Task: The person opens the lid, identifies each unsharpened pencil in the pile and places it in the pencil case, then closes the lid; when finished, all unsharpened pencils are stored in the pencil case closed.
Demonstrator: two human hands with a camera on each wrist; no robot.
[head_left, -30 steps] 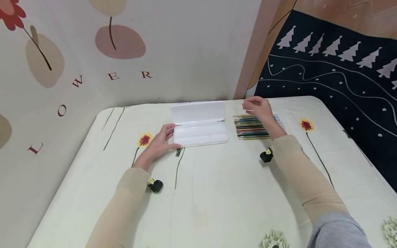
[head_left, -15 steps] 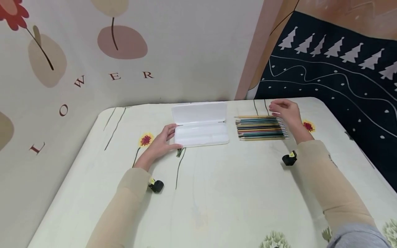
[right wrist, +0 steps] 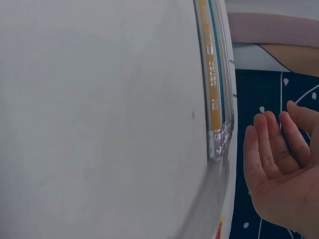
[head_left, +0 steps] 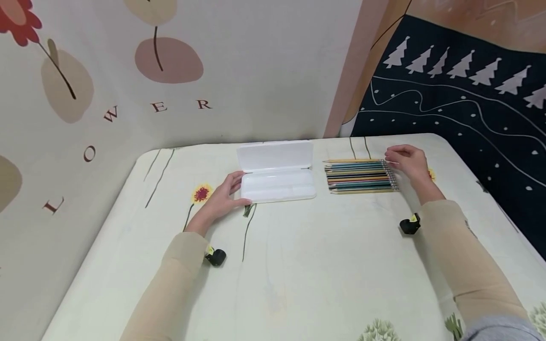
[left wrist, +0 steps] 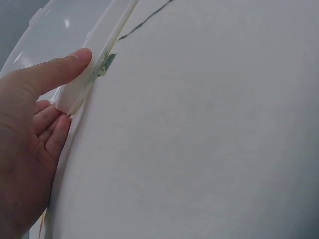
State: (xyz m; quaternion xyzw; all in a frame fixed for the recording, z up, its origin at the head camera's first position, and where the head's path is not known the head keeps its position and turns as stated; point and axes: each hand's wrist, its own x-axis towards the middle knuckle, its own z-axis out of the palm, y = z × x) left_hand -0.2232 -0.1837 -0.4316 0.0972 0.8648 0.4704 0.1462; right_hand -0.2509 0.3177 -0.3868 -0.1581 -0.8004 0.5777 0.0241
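A white plastic pencil case lies on the table with its lid raised at the back; its tray looks bare. My left hand holds the case's left end, thumb over the front edge and fingers at the side and corner. To the right, a row of pencils lies side by side, yellow, teal and dark, eraser ends facing right. Just past those ends hovers my right hand, fingers loosely bent, holding nothing and apart from the pencils in the right wrist view.
A pale flowered cloth covers the table. Behind it stands a light wall hanging with printed letters; a dark cloth with white trees hangs at the right edge. Black wrist cameras sit below both hands.
My right hand has moved right from above the pencils to beyond their eraser ends, lowering slightly and uncovering the whole row. The left hand stays on the case.
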